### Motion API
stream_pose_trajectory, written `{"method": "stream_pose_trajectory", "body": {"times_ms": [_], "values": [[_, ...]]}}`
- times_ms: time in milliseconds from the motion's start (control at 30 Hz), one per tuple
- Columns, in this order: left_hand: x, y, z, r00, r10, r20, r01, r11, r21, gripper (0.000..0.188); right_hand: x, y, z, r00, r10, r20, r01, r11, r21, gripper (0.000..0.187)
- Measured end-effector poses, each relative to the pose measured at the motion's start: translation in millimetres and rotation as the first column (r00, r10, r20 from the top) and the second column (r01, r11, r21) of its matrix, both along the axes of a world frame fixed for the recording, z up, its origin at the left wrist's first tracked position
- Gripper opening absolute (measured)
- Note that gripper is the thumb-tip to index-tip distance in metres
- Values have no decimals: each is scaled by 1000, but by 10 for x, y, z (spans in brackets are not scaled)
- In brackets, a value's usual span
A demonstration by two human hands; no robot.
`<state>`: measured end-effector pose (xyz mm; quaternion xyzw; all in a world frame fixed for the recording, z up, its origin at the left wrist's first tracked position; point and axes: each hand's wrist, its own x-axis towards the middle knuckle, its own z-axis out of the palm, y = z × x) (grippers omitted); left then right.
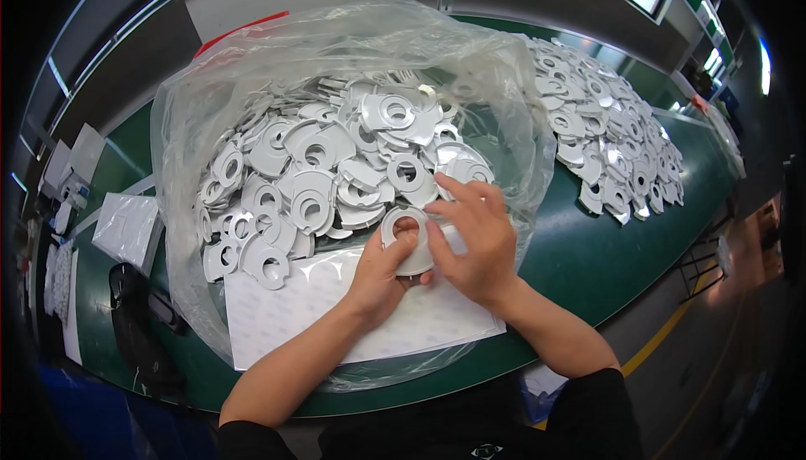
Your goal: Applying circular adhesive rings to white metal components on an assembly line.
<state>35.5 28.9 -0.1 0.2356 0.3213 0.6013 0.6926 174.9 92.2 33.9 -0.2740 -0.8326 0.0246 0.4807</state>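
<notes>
In our left hand [378,275] we hold one grey part [417,257], the thumb at its round hole and fingers underneath. Our right hand [478,250] is loosely spread at the part's right edge; we cannot tell whether it presses there. The part is above the white sheet [290,321], near its far edge. Beyond it, a heap [300,143] of similar parts lies in a clear bag [252,53]. To our right, another pile [579,112] covers some of the green table [579,258].
</notes>
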Motion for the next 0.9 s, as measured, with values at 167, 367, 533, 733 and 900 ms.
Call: {"method": "stream_pose_trajectory", "body": {"times_ms": [167,367,533,733,900], "values": [[27,0,41,998,-38,-57,39,999,17,25,68,34,-6,972,89,-217,-222,646,-730,18],[51,-10,80,982,-127,-139,130,991,16,27,94,101,-132,939,88,-333,-329,515,-791,13],[24,-9,-22,959,-206,-194,227,969,94,50,84,82,-59,957,76,-278,-276,525,-805,13],[54,-24,66,949,-240,-205,257,965,61,83,80,21,18,992,-9,-123,-97,559,-824,29],[57,-32,66,954,-236,-186,240,971,3,82,89,2,45,973,-56,223,137,921,-364,42]]}}
